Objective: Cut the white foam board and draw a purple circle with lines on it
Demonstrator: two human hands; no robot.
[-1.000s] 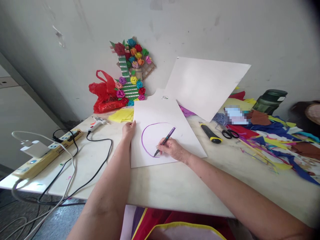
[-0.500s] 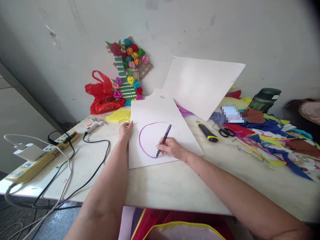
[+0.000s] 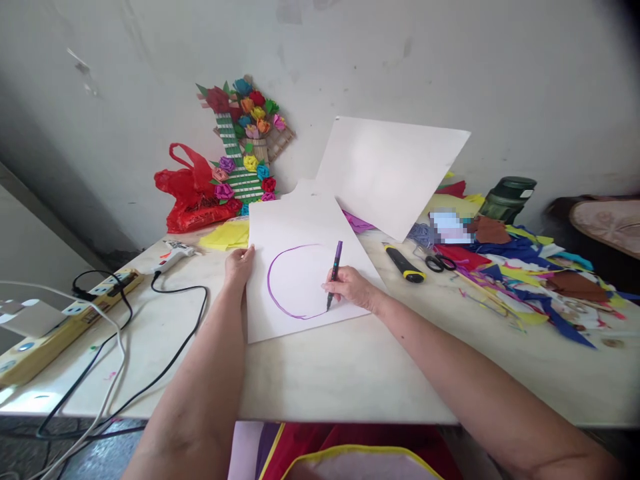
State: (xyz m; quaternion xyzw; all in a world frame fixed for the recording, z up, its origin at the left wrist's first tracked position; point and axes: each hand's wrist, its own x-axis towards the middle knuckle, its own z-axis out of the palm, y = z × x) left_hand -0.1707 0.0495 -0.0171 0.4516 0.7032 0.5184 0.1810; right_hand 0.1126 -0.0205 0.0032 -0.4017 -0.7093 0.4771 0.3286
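Note:
A white board lies on the table in front of me, its near edge turned toward me. My left hand grips its left edge, thumb on top and the other fingers mostly hidden. Between the fingers of my right hand is a purple marker, upright with a slight tilt, its tip on the board. A purple curve runs round the left side and along the bottom to the tip; the right side of the round is open.
A second white board leans at the back. To the right are a utility knife, scissors, a green bottle and colourful scraps. To the left are a power strip, a glue gun, a red bag and a paper-flower piece.
My right hand has moved the marker to the right along the bottom, lengthening the purple line. My left hand stays on the board's edge. The whole view has shifted slightly.

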